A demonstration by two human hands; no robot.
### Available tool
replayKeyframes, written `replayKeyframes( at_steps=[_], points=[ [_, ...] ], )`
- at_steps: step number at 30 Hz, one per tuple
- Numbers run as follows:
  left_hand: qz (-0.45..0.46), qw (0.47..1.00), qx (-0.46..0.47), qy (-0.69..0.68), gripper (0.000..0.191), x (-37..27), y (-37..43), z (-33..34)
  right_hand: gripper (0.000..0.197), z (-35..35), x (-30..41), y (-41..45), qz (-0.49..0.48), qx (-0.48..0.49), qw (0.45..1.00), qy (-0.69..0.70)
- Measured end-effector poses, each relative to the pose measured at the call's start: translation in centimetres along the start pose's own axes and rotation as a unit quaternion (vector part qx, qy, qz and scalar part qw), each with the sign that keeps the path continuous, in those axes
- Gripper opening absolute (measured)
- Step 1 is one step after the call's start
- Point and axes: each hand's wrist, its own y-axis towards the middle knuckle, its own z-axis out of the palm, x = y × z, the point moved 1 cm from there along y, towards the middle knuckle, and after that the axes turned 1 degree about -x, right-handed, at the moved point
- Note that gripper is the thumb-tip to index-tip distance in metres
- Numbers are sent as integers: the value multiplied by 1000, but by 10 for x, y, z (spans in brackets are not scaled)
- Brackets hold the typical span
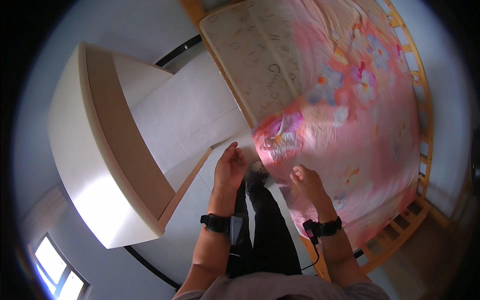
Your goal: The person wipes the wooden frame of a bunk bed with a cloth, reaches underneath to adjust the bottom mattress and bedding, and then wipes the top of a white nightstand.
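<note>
A pink sheet with large printed flowers (360, 138) lies over much of a mattress, rumpled, its near left corner hanging over the side. The uncovered part of the mattress (247, 56) is pale with printed letters and shapes. My left hand (230, 167) hovers above the floor left of the bed, fingers loosely curled, nothing visible in it. Over the sheet's near left edge is my right hand (309, 183), its fingers bent and nothing visible between them; whether it touches the cloth is unclear. Each wrist wears a black strap with a device.
A wooden bed frame (422, 97) with slatted rails borders the mattress. To the left stands a cream desk or cabinet (108, 180) with a brown inner panel. My legs and a shoe with holes (258, 168) are on pale floor tiles (191, 112) between them. A window (52, 258) shines at lower left.
</note>
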Motion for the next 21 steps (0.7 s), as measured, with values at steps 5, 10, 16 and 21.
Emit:
replayKeyframes(
  at_steps=[5,10,16,21],
  points=[
    [-25,999,10,-31,12,-7,24,9,28,-26,9,41,43,38,998,13],
    [-21,999,2,-50,13,-34,48,33,26,-30,28,76,20,38,998,56],
    [-29,998,-8,-57,11,-63,70,48,27,-38,37,114,5,-5,999,40],
    [-23,998,-9,-58,10,-75,77,46,37,-46,18,143,59,16,996,67]
  ],
)
